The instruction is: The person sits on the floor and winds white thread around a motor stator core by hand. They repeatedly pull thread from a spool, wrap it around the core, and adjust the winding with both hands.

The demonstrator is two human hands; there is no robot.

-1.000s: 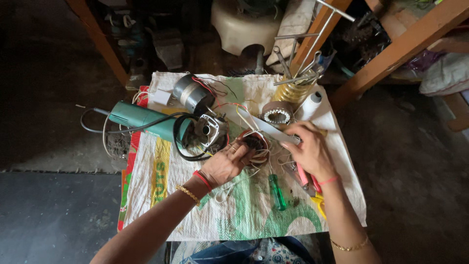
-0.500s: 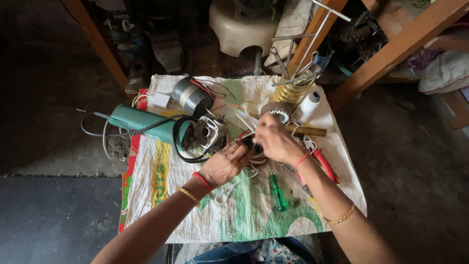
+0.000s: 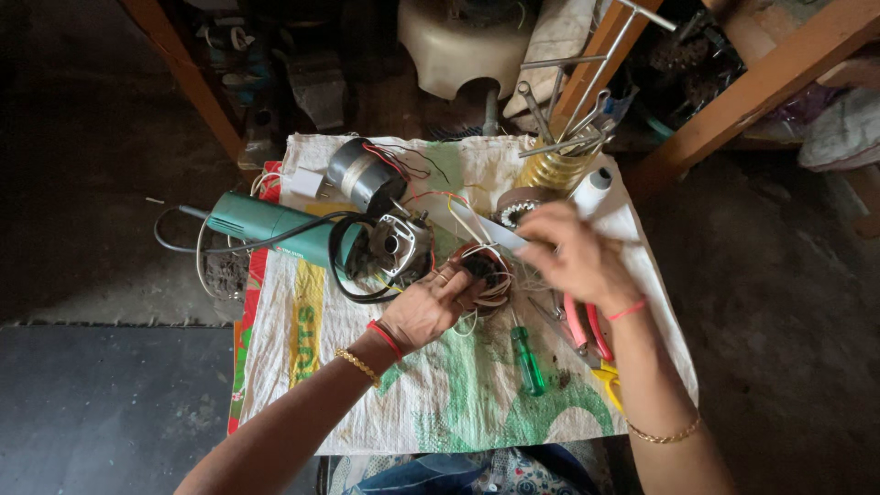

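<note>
The left hand (image 3: 426,307) is clamping the small, fragile-looking wire coil (image 3: 484,272) by its rim while the right hand (image 3: 573,257) is pinching a thin white strip (image 3: 486,229) just above it.

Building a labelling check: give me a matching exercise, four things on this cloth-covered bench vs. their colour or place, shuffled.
Things:
1. angle grinder
2. screwdriver
3. pliers
4. wound coil

Descriptions:
A. pink-red handles, under the right hand's wrist
B. held by the left hand, with the right hand working at it
C. teal body, black cord, at the cloth's left edge
D. clear green handle, lying near the cloth's middle

Pairs: 1-C, 2-D, 3-A, 4-B
</note>
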